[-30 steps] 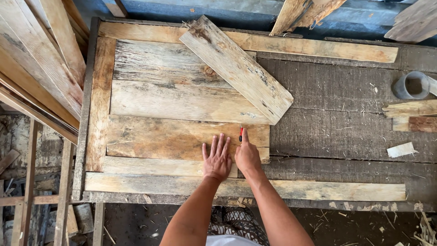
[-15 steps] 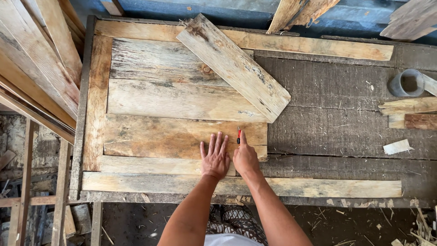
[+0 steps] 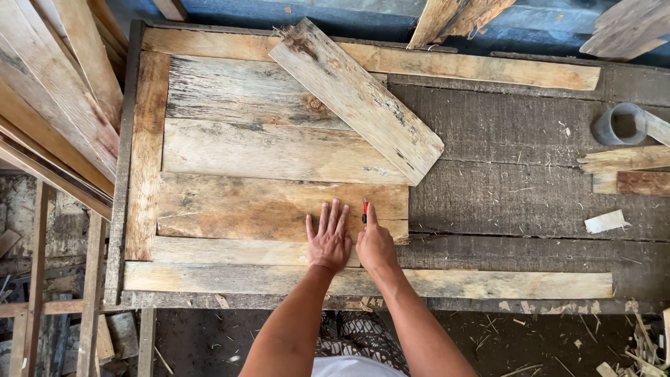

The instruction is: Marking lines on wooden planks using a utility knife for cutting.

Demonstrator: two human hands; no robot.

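Two hands are down on the wood, side by side. The left hand (image 3: 329, 241) lies flat with fingers spread wide, palm pressing a weathered board (image 3: 279, 208) near its right end. Just beside it, the right hand (image 3: 375, 244) is curled around a small red pencil (image 3: 364, 207) — pinched between thumb and forefinger, tip up against that same board's face, though the tool is tiny from up here and could be some other slim marker. The board sits third from the far side in a run of planks laid edge to edge on the dark workbench (image 3: 530, 202), framed by a long near rail (image 3: 363, 283) and a far rail (image 3: 481, 66). One loose plank (image 3: 356, 98) rests diagonally across the far boards, its lower end pointing right. Off to the right — well apart from the hands — a grey pipe piece (image 3: 618, 124), short offcuts (image 3: 624, 159) and a small pale chip (image 3: 604, 221). Stacked timber (image 3: 49, 98) leans at the left.
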